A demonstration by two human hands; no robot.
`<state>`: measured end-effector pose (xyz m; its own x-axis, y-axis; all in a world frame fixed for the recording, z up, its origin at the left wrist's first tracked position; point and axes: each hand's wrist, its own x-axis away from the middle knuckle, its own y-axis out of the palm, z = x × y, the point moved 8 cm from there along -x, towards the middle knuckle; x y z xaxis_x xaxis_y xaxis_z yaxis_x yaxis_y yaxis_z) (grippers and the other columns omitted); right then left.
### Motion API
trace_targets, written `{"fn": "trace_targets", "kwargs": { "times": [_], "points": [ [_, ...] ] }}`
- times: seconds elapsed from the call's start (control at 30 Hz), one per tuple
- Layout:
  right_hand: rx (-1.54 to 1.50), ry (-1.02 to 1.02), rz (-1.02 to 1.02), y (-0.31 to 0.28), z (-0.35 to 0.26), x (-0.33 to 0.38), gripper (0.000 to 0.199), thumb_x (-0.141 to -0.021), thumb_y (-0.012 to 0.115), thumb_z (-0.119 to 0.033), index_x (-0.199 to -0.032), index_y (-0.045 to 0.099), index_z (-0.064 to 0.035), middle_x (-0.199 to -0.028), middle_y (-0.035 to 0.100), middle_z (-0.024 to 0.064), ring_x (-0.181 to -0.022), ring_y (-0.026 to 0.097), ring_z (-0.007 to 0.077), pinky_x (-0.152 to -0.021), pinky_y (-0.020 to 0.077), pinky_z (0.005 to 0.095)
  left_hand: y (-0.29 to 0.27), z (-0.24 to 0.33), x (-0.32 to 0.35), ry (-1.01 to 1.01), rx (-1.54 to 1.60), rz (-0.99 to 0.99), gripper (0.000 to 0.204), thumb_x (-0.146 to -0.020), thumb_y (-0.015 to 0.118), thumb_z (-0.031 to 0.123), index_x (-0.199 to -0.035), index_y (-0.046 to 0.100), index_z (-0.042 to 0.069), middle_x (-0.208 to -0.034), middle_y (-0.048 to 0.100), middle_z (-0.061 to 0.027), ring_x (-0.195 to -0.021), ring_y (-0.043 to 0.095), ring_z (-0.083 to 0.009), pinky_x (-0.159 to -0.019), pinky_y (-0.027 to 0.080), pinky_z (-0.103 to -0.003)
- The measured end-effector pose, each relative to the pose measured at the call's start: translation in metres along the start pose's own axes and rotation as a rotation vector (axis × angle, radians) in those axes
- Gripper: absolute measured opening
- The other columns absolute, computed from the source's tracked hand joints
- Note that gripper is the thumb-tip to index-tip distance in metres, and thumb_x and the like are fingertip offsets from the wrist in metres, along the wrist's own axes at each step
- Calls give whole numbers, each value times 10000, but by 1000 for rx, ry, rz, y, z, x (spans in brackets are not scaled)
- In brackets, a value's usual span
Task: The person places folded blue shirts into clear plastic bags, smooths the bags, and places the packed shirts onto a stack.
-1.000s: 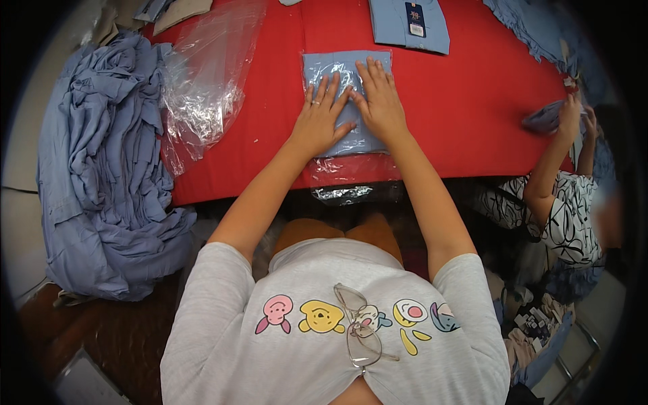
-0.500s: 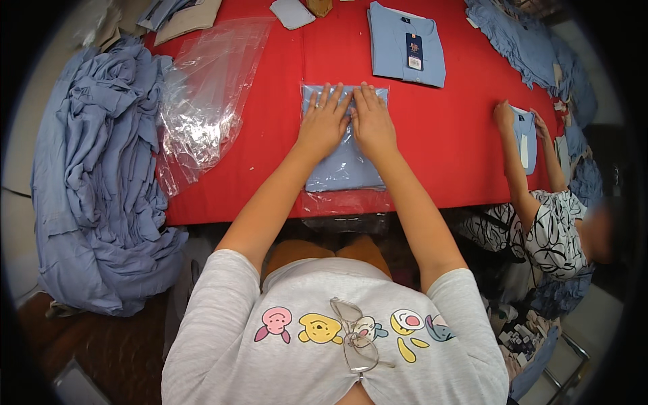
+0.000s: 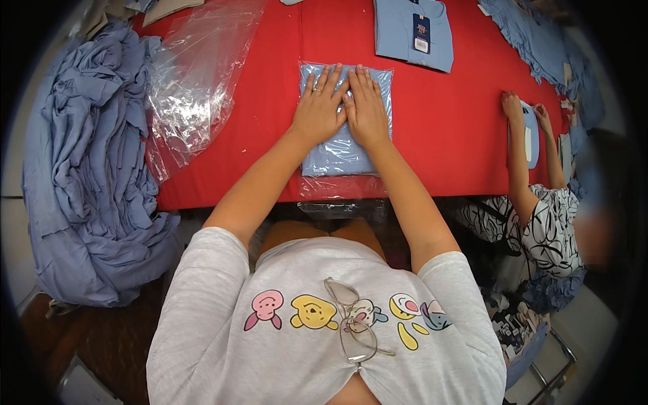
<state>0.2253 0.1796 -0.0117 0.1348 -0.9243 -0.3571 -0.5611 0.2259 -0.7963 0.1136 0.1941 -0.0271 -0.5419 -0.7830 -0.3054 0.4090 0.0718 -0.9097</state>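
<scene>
We press our left hand (image 3: 322, 111) and right hand (image 3: 368, 108), both flat and released, on the folded light-blue shirt in clear plastic bag (image 3: 337, 152), twelve o'clock on the red bench (image 3: 445, 135).

Glossy clear plastic bag (image 3: 345, 138) over blue cloth, matt red tablecloth (image 3: 270, 101)

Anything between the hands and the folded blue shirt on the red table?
Only its clear plastic bag. Left hand and right hand lie flat, side by side, on the bagged blue shirt; nothing else visible lies between them.
</scene>
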Motion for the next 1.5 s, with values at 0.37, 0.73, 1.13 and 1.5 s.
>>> {"fn": "trace_targets", "kwargs": {
  "times": [0.37, 0.73, 1.13, 1.5],
  "points": [
    [173, -106, -329, -20, -21, 120, 628, -1100, 538, -209, -1702, 374, -136, -1790, 309, 114, -1652, 283, 329, -1343, 234, 527, -26, 27, 111, 404, 79, -387, 695, -1093, 575, 296, -1716, 332, 105, -1824, 206, -103, -1679, 199, -321, -1367, 188, -509],
    [363, -422, -613, -78, -15, 223, 728, -1014, 521, -53, -1708, 356, -200, -1802, 294, 49, -1643, 319, 237, -1356, 270, 473, -39, 34, 213, 491, -118, -449, 723, -1049, 521, 107, -1734, 305, 190, -1814, 246, -86, -1653, 290, -284, -1358, 256, -473],
    [314, -417, -480, -64, -20, 231, 588, -1071, 557, -155, -1648, 468, -226, -1728, 441, 42, -1590, 421, 240, -1313, 350, 454, -60, 45, 220, 361, 132, -176, 588, -1039, 694, 278, -1605, 545, 228, -1697, 474, -77, -1517, 512, -292, -1270, 430, -457],
    [206, -343, -375, -81, -33, 231, 410, -1076, 634, -212, -1478, 639, -127, -1586, 609, 70, -1502, 536, 267, -1255, 415, 448, -67, 43, 218, 249, 220, -110, 383, -1057, 670, 261, -1428, 691, 170, -1566, 617, -86, -1446, 588, -252, -1190, 488, -428]
  ]
}}
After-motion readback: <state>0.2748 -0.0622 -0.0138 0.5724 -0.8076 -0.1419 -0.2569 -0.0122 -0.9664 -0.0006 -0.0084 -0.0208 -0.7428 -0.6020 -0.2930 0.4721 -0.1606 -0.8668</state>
